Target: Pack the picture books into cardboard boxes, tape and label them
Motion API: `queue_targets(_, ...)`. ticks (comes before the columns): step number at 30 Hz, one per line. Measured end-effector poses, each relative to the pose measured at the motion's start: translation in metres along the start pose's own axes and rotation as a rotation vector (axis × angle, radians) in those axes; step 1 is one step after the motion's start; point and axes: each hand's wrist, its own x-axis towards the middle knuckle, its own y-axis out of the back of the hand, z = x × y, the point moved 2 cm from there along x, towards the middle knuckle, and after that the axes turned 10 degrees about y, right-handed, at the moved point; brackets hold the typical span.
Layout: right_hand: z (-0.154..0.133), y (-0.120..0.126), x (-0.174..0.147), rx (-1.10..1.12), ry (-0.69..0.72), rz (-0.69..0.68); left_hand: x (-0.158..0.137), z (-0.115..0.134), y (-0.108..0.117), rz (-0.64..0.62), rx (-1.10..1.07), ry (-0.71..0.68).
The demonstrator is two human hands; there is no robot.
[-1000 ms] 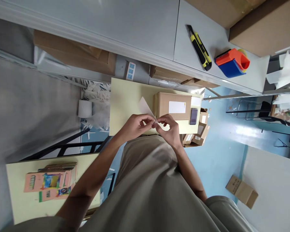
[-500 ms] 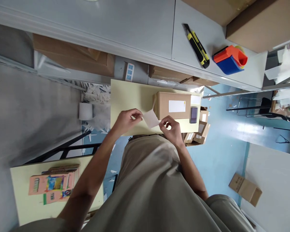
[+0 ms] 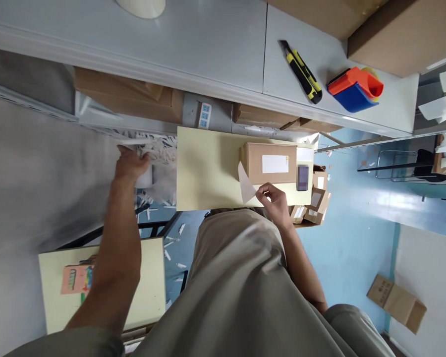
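Note:
My right hand (image 3: 274, 202) pinches the lower right corner of a small white paper sheet, likely a label (image 3: 246, 186). The sheet curls upright in front of the cardboard box (image 3: 254, 163), which lies on the pale yellow table (image 3: 204, 168) with a white label (image 3: 275, 164) on its top. Out to the left, my left hand (image 3: 132, 162) is stretched over a heap of white paper scraps (image 3: 159, 151). Its fingers and thumb are apart. A thin white strip (image 3: 132, 141) shows just beyond its fingertips; whether it touches them I cannot tell.
A phone (image 3: 302, 177) lies right of the box. On the grey shelf above are a yellow-black utility knife (image 3: 302, 72) and a red-blue tape dispenser (image 3: 357, 89). A power strip (image 3: 204, 116) sits behind the table. A second table (image 3: 144, 277) holds pink printed packs (image 3: 74, 279).
My left hand has let go of the paper sheet and swung left over the scraps. The sheet now hangs curled from my right hand alone. The view has shifted slightly.

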Motion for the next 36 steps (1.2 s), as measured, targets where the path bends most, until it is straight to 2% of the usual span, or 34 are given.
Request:
queue_targets(1,0.001,0.001,0.0,0.005,-0.001,0.009,-0.012,0.01,-0.008,0.001,-0.022,0.068)
queue_targets(2,0.002,0.002,0.0,0.006,0.001,0.017,-0.028,0.025,-0.019,-0.039,-0.084,0.055)
queue_targets(4,0.002,0.005,-0.001,-0.01,0.021,0.033,-0.07,0.06,-0.046,-0.164,-0.342,-0.111)
queue_targets(5,0.001,0.007,-0.002,-0.027,0.038,0.041,-0.094,0.077,-0.059,-0.227,-0.477,-0.163)
queue_targets(7,-0.002,0.011,-0.004,-0.075,0.076,0.061,-0.142,0.11,-0.085,-0.437,-0.631,-0.222)
queue_targets(9,-0.004,0.015,-0.005,-0.123,0.112,0.071,-0.184,0.137,-0.107,-0.653,-0.707,-0.194)
queue_targets(11,-0.005,0.019,-0.006,-0.144,0.154,0.064,-0.212,0.156,-0.122,-0.738,-0.739,-0.141)
queue_targets(14,0.002,0.024,-0.007,-0.125,0.223,0.031,-0.232,0.174,-0.136,-0.727,-0.777,-0.104)
queue_targets(19,0.02,0.038,-0.004,-0.11,0.248,-0.113,-0.246,0.182,-0.151,-0.684,-0.819,0.002)
queue_targets(23,0.027,0.068,0.004,-0.073,0.284,-0.204,-0.261,0.19,-0.163,-0.62,-0.877,0.039)
queue_targets(29,0.036,0.121,0.019,-0.033,0.312,-0.367,-0.283,0.216,-0.188,-0.607,-0.914,0.071)
queue_targets(31,0.04,0.135,0.024,-0.012,0.348,-0.331,-0.29,0.226,-0.195,-0.594,-0.924,0.071)
queue_targets(36,0.057,0.171,0.044,-0.113,0.388,-0.019,-0.308,0.241,-0.207,-0.586,-0.844,-0.025)
